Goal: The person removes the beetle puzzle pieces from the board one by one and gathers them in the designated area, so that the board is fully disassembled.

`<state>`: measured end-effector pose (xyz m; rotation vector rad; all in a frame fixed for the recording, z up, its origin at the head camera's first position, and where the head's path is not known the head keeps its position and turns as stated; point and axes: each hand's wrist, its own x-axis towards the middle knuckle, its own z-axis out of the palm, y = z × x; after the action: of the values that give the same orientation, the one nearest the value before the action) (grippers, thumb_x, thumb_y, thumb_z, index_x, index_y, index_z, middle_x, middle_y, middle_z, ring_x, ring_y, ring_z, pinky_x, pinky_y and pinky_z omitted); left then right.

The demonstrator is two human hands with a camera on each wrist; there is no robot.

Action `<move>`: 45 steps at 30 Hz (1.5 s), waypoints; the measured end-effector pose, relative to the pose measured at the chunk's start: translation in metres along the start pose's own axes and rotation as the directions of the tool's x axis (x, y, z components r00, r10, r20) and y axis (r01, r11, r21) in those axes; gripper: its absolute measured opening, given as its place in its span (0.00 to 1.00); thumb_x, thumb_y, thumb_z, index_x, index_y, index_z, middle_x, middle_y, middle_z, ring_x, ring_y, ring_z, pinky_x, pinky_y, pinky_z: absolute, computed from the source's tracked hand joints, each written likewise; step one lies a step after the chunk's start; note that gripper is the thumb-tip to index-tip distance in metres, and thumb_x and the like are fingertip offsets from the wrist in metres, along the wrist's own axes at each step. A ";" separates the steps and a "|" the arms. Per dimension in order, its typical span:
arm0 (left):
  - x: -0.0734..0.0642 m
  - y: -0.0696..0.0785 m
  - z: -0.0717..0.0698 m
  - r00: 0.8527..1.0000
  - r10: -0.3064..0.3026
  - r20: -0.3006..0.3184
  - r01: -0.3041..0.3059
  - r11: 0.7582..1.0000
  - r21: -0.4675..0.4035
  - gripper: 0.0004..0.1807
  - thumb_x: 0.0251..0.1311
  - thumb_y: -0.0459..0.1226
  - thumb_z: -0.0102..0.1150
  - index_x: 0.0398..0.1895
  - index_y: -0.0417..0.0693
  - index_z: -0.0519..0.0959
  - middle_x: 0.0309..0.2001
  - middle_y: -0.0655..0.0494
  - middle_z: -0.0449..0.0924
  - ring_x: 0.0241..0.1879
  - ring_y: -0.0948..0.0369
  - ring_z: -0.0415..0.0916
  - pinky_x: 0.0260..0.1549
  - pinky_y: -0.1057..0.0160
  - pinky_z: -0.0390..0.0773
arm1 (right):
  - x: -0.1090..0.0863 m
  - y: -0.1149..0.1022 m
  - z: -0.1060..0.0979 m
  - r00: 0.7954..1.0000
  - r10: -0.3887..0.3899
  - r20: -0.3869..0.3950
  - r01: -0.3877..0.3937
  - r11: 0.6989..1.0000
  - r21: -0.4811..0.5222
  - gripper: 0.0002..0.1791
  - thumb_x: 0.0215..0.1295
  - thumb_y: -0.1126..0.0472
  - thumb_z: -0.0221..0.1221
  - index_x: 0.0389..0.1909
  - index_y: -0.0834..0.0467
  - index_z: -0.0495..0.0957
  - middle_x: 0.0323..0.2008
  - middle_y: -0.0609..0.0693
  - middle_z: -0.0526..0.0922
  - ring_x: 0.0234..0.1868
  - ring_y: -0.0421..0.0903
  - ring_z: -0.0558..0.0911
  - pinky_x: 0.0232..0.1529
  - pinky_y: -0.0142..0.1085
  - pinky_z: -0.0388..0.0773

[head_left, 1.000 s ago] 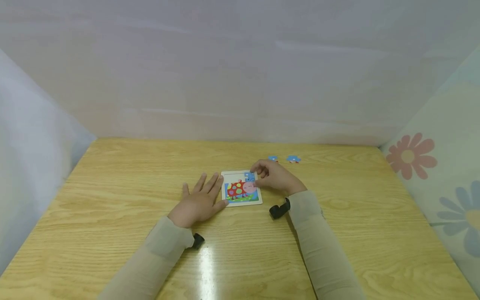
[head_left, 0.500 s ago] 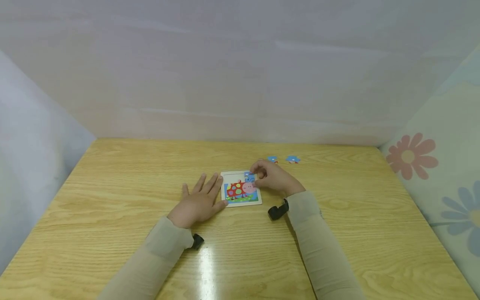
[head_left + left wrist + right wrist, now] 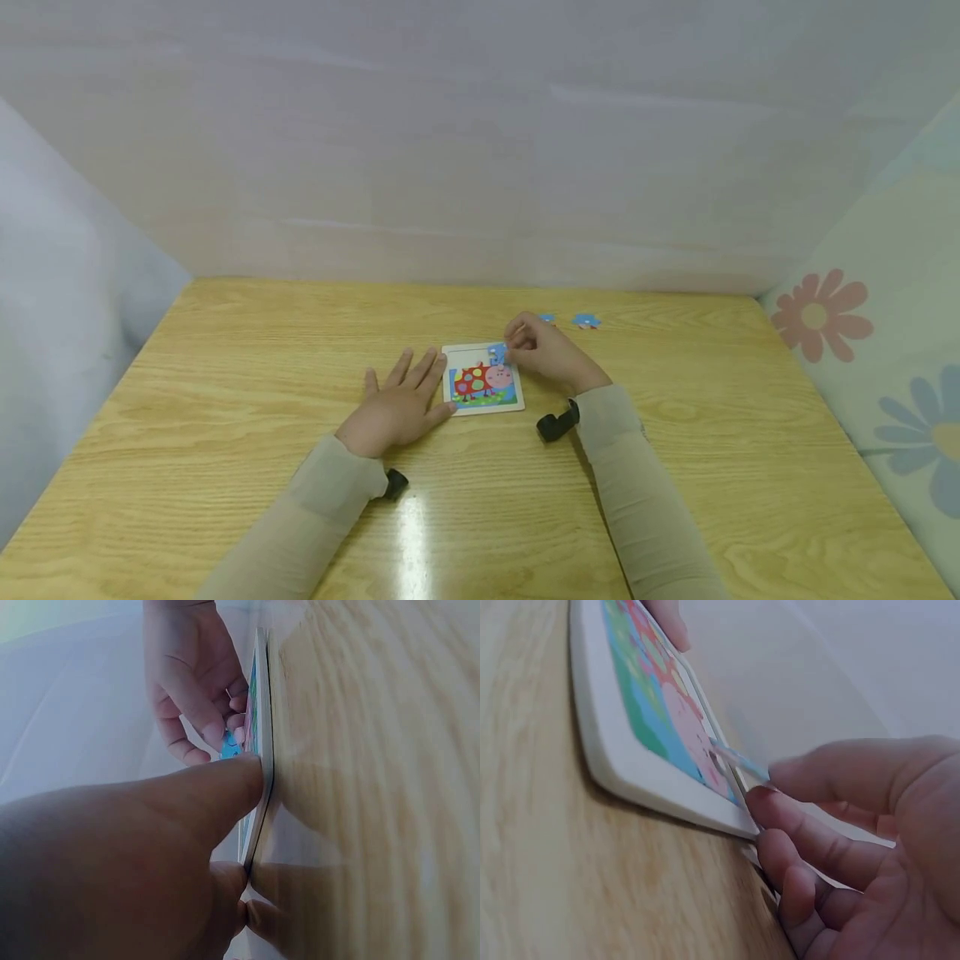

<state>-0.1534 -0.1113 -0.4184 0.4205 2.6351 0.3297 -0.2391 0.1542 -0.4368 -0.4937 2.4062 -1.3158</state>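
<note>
The puzzle board lies flat on the wooden surface, and at its far right corner the right hand has its grip closed to a pinch, thumb and fingers holding a blue puzzle piece at a slant. The left hand, fingers straight and spread, grasps nothing and touches the board's left edge, while two loose pieces lie beyond the board's far right corner.

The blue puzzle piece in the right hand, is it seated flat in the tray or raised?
Raised: in the wrist views, the blue puzzle piece slants out from the puzzle tray, pinched by the right hand.
</note>
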 end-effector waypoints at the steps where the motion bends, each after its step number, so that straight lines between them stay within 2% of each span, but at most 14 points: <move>1: 0.000 0.000 0.000 1.000 0.005 -0.004 -0.005 1.000 0.001 0.44 0.76 0.61 0.40 0.83 0.52 0.37 0.83 0.54 0.30 0.80 0.45 0.23 0.65 0.23 0.30 | 0.001 0.000 0.000 1.000 0.009 -0.013 -0.009 1.000 0.003 0.15 0.72 0.63 0.62 0.56 0.56 0.73 0.47 0.52 0.83 0.51 0.48 0.80 0.56 0.45 0.75; 8: 0.001 0.001 0.000 1.000 -0.002 0.004 0.002 1.000 0.006 0.44 0.76 0.62 0.39 0.83 0.54 0.36 0.83 0.56 0.29 0.80 0.46 0.22 0.66 0.23 0.30 | 0.003 -0.001 0.003 0.994 0.072 -0.080 -0.071 0.997 0.020 0.13 0.73 0.62 0.61 0.56 0.56 0.76 0.45 0.51 0.85 0.50 0.48 0.81 0.57 0.46 0.74; 13: 0.002 0.000 0.002 1.000 0.006 -0.011 -0.005 1.000 0.019 0.44 0.76 0.62 0.39 0.83 0.53 0.37 0.83 0.55 0.30 0.80 0.46 0.23 0.65 0.23 0.31 | 0.004 0.001 0.000 0.987 0.095 -0.127 -0.089 0.995 0.049 0.12 0.72 0.62 0.61 0.54 0.56 0.79 0.44 0.51 0.84 0.47 0.48 0.81 0.50 0.42 0.78; 16: 0.002 0.002 0.002 1.000 0.007 -0.018 -0.006 1.000 0.029 0.44 0.76 0.62 0.38 0.83 0.53 0.37 0.83 0.55 0.30 0.80 0.46 0.24 0.65 0.23 0.31 | 0.003 0.002 -0.002 0.982 0.118 -0.145 -0.100 0.987 0.124 0.12 0.72 0.62 0.60 0.54 0.58 0.80 0.43 0.54 0.83 0.45 0.49 0.82 0.48 0.40 0.81; 20: 0.002 0.002 0.001 1.000 0.009 -0.024 -0.009 1.000 0.030 0.44 0.76 0.62 0.39 0.83 0.53 0.38 0.83 0.55 0.30 0.80 0.46 0.24 0.66 0.23 0.32 | 0.002 -0.002 -0.003 0.976 0.156 -0.150 -0.116 0.962 0.248 0.11 0.74 0.64 0.59 0.53 0.61 0.80 0.44 0.57 0.83 0.44 0.50 0.85 0.48 0.39 0.84; 23: 0.003 0.002 0.002 1.000 0.012 -0.026 -0.011 0.999 0.030 0.44 0.76 0.62 0.39 0.83 0.53 0.38 0.83 0.55 0.30 0.80 0.46 0.24 0.65 0.23 0.31 | 0.001 -0.003 -0.005 0.974 0.168 -0.149 -0.116 0.945 0.306 0.10 0.73 0.66 0.59 0.52 0.62 0.80 0.44 0.58 0.83 0.42 0.49 0.86 0.47 0.38 0.85; 31: 0.002 0.001 0.002 1.000 0.008 -0.022 -0.007 0.999 0.038 0.44 0.76 0.62 0.39 0.83 0.53 0.38 0.83 0.56 0.30 0.80 0.46 0.23 0.66 0.23 0.32 | -0.004 -0.005 -0.016 0.975 0.151 -0.165 -0.080 0.925 0.371 0.11 0.74 0.68 0.57 0.53 0.64 0.78 0.45 0.59 0.80 0.44 0.55 0.85 0.50 0.41 0.84; 35: 0.002 0.000 0.003 1.000 0.010 -0.027 -0.010 1.000 0.029 0.44 0.76 0.62 0.39 0.83 0.53 0.38 0.83 0.56 0.30 0.80 0.46 0.23 0.65 0.23 0.31 | -0.005 -0.004 -0.024 0.971 0.127 -0.201 -0.039 0.920 0.390 0.13 0.73 0.70 0.56 0.55 0.68 0.77 0.45 0.60 0.79 0.46 0.59 0.85 0.52 0.44 0.83; 41: 0.003 -0.001 0.005 1.000 0.004 -0.026 -0.003 0.999 0.032 0.44 0.76 0.62 0.39 0.83 0.53 0.37 0.83 0.56 0.29 0.80 0.46 0.23 0.66 0.23 0.31 | -0.008 0.001 -0.038 0.952 0.125 -0.279 0.000 0.912 0.410 0.14 0.73 0.70 0.55 0.56 0.68 0.76 0.44 0.58 0.78 0.41 0.50 0.85 0.52 0.46 0.83; 45: 0.004 0.001 0.005 1.000 0.005 -0.022 -0.004 0.999 0.039 0.44 0.75 0.62 0.39 0.83 0.54 0.37 0.83 0.56 0.29 0.80 0.47 0.23 0.66 0.23 0.31 | -0.014 0.006 -0.048 0.934 0.112 -0.340 0.044 0.907 0.420 0.14 0.74 0.69 0.55 0.57 0.68 0.76 0.44 0.56 0.76 0.41 0.47 0.83 0.55 0.48 0.81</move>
<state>-0.1539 -0.1083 -0.4242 0.4377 2.6668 0.2858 -0.2496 0.1990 -0.4160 -0.0908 2.2700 -1.9890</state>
